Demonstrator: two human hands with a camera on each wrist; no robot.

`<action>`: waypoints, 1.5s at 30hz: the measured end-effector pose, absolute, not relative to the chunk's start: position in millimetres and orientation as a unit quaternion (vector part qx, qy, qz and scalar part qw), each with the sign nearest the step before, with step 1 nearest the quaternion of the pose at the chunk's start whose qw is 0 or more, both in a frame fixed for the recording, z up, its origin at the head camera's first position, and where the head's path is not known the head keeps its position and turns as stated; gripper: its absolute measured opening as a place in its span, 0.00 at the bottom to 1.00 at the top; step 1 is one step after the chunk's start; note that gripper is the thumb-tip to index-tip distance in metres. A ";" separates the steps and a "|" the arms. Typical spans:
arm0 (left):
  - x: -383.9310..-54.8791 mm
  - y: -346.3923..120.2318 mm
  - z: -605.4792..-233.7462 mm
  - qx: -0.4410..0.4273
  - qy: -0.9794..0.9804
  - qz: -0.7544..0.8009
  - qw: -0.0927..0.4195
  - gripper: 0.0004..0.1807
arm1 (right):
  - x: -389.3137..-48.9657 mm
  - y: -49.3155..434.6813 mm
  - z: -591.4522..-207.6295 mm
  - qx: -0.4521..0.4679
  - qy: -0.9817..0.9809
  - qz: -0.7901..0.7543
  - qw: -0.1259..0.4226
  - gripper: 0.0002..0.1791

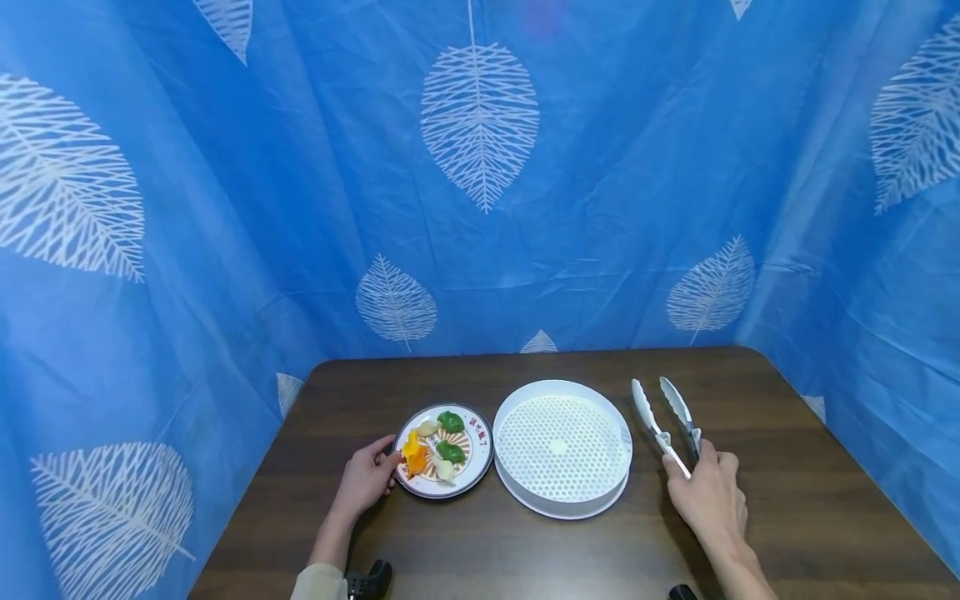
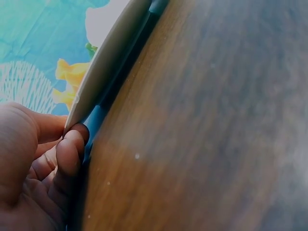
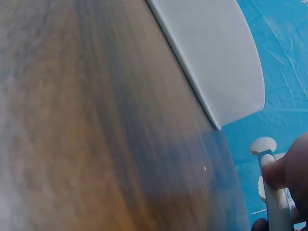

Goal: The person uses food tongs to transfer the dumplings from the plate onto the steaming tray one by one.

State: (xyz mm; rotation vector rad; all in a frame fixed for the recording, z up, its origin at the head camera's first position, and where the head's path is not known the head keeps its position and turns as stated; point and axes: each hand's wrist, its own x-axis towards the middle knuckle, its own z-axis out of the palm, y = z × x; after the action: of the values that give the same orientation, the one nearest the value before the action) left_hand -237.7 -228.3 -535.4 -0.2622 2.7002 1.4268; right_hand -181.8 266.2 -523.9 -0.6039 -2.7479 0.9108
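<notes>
A round white plate [image 1: 474,471] with a dark rim carries several dumplings: green ones [image 1: 451,422], pale ones and yellow-orange ones [image 1: 413,452]. My left hand [image 1: 367,475] pinches the plate's left edge, thumb on top and fingers beneath, as the left wrist view shows. To its right sits a white steamer basket [image 1: 561,504] with a perforated bottom and nothing in it. My right hand [image 1: 708,496] grips a pair of tongs [image 1: 678,404] by the handles. The tongs' white scalloped tips are spread apart and point away from me, right of the basket.
The brown wooden table [image 1: 450,550] has rounded far corners. A blue curtain [image 1: 600,167] with white leaf prints hangs behind it and along both sides. Plate and basket stand side by side, almost edge to edge.
</notes>
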 end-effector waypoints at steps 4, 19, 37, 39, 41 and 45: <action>-239.1 -226.5 -536.2 -0.085 0.877 0.470 0.038 0.28 | -178.3 267.2 -521.9 -0.203 -0.923 0.312 0.095 0.39; -237.9 -228.6 -539.0 -0.092 0.871 0.482 0.034 0.28 | -178.7 261.2 -489.5 -0.146 -0.929 0.317 0.122 0.43; -236.5 -228.4 -539.1 -0.089 0.868 0.487 0.033 0.27 | -180.8 232.3 -477.0 -0.005 -0.965 0.230 0.123 0.45; -237.0 -228.5 -540.3 -0.084 0.869 0.486 0.027 0.27 | -181.4 227.9 -478.5 0.010 -0.968 0.220 0.121 0.44; -237.1 -228.2 -540.7 -0.083 0.869 0.487 0.027 0.27 | -181.0 223.3 -479.3 0.016 -0.970 0.217 0.113 0.43; -237.2 -227.2 -540.6 -0.087 0.870 0.485 0.028 0.27 | -179.3 215.1 -478.2 0.023 -0.971 0.216 0.097 0.43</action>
State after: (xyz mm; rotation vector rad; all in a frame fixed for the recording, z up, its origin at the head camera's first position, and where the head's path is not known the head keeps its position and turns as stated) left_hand -237.2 -227.2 -540.6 -0.2683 2.6857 1.4973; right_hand -179.3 215.1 -478.2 0.0690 -2.8760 0.6381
